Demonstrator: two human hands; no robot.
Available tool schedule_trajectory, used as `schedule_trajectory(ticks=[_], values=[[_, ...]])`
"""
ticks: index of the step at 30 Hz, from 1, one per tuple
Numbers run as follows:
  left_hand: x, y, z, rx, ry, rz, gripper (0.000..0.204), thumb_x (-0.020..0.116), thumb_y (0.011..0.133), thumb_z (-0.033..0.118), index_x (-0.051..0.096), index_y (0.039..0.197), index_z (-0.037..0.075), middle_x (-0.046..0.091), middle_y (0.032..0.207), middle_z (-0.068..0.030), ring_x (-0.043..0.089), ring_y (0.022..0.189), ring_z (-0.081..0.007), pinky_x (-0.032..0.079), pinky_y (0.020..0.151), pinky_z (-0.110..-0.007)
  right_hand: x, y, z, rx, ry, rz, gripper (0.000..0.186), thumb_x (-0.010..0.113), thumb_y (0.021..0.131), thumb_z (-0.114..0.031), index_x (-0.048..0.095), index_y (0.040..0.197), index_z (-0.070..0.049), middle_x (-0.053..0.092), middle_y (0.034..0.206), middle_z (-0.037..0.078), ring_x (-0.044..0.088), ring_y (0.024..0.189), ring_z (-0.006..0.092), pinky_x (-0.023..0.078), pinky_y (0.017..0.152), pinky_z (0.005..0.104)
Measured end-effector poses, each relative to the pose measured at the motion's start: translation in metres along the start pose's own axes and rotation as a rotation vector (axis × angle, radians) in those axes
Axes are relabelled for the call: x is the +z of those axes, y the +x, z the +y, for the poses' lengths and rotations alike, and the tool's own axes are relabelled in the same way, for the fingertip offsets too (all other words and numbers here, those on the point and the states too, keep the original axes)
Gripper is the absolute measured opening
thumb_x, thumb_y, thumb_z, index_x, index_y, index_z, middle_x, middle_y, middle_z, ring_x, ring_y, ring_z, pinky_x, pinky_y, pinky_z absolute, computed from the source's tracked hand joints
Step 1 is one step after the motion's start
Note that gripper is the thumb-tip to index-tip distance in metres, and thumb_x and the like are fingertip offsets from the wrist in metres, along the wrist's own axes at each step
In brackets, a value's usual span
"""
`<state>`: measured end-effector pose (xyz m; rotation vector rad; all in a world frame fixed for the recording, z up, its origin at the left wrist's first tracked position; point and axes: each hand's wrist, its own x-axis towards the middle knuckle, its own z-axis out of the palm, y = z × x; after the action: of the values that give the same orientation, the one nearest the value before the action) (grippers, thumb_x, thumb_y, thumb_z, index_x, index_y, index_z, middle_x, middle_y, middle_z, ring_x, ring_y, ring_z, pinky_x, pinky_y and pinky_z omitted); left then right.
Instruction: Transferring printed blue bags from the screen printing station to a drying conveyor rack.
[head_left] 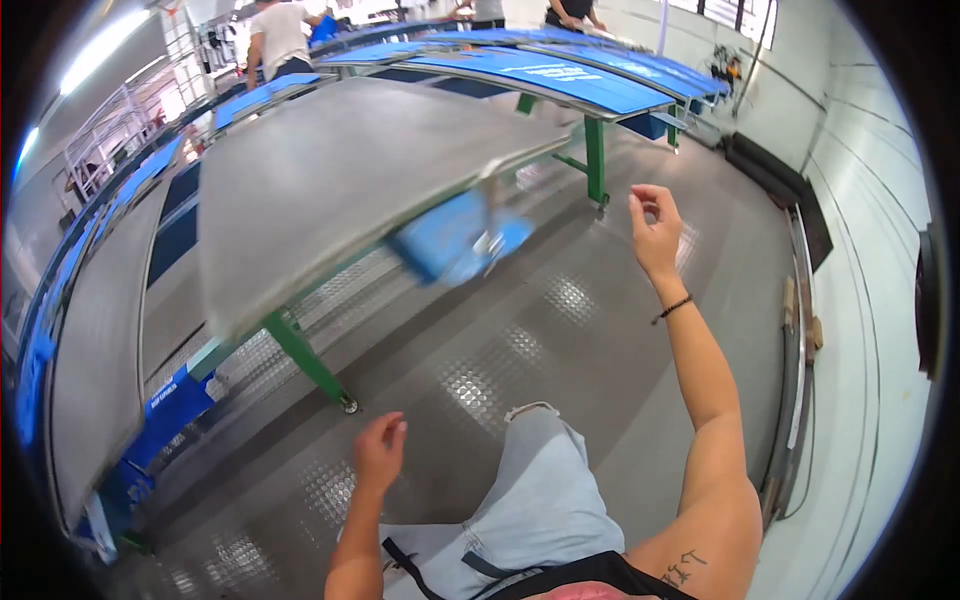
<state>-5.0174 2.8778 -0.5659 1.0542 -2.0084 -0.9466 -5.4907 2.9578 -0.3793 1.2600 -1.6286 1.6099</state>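
My right hand (pixel 657 228) is raised over the floor to the right of the tables, fingers loosely curled and nothing visible in them. A dark bracelet circles that wrist. Lower down, my left hand (pixel 380 452) hangs near my knee, its fingers slightly bent, thumb apart, holding nothing that I can see. Neither hand touches anything. In front of me a bare grey flat board (pixel 350 150) is blurred by motion. Under its near edge hangs a blue piece (pixel 455 240) beside a metal clamp-like fitting (pixel 488 245), also blurred.
Blue printed sheets (pixel 545 72) lie on boards at the far side. Green table legs (pixel 305 355) on wheels stand on the grey floor (pixel 650 400). Another grey board (pixel 100 350) is at left. Dark rolls (pixel 770 165) lie along the right wall. Other people (pixel 280 40) stand behind the tables.
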Motion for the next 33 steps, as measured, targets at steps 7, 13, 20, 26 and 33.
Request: schedule_trajectory(ticks=[7, 13, 20, 26, 33], values=[[0.095, 0.048, 0.260, 0.327, -0.079, -0.446, 0.022, 0.067, 0.088, 0.018, 0.068, 0.105, 0.005, 0.069, 0.098, -0.0136, 0.067, 0.086, -0.0300, 0.054, 0.075, -0.037, -0.080, 0.039, 0.047, 0.261, -0.023, -0.291, 0.009, 0.065, 0.084, -0.003, 0.063, 0.092, -0.002, 0.062, 0.089, 0.009, 0.059, 0.074, 0.0174, 0.048, 0.067, 0.0281], [0.097, 0.141, 0.459, 0.281, -0.150, -0.366, 0.021, 0.073, 0.082, 0.014, 0.068, 0.101, 0.006, 0.069, 0.098, -0.0107, 0.066, 0.088, -0.0282, 0.054, 0.076, -0.036, -0.192, -0.017, 0.011, 0.669, -0.021, -1.003, 0.026, 0.070, 0.083, -0.019, 0.068, 0.105, -0.007, 0.065, 0.100, 0.014, 0.064, 0.094, 0.0302, 0.052, 0.083, 0.0390], [0.152, 0.294, 0.512, 0.371, 0.343, -0.082, 0.045, 0.077, 0.075, 0.018, 0.060, 0.116, 0.009, 0.056, 0.119, -0.0106, 0.055, 0.104, -0.0321, 0.048, 0.087, -0.041, -0.226, 0.027, 0.009, 0.901, 0.047, -1.137, 0.029, 0.069, 0.083, -0.024, 0.067, 0.106, -0.006, 0.065, 0.099, 0.014, 0.064, 0.093, 0.0296, 0.052, 0.084, 0.0397], [0.172, 0.336, 0.478, 0.273, 0.424, -0.191, 0.039, 0.079, 0.072, 0.021, 0.066, 0.108, 0.013, 0.058, 0.107, -0.0065, 0.058, 0.100, -0.0279, 0.052, 0.078, -0.040, -0.172, 0.163, 0.105, 0.852, 0.082, -0.575, 0.021, 0.067, 0.083, -0.009, 0.066, 0.103, -0.004, 0.067, 0.097, 0.010, 0.066, 0.087, 0.0203, 0.053, 0.078, 0.0316], [0.164, 0.343, 0.493, 0.301, 0.406, -0.239, 0.025, 0.077, 0.074, 0.019, 0.070, 0.097, 0.010, 0.062, 0.102, -0.0051, 0.060, 0.091, -0.0254, 0.053, 0.073, -0.038, -0.114, 0.319, 0.189, 0.702, 0.006, -0.579, 0.035, 0.066, 0.083, -0.004, 0.062, 0.118, -0.007, 0.058, 0.113, 0.010, 0.060, 0.096, 0.0240, 0.053, 0.076, 0.0345]])
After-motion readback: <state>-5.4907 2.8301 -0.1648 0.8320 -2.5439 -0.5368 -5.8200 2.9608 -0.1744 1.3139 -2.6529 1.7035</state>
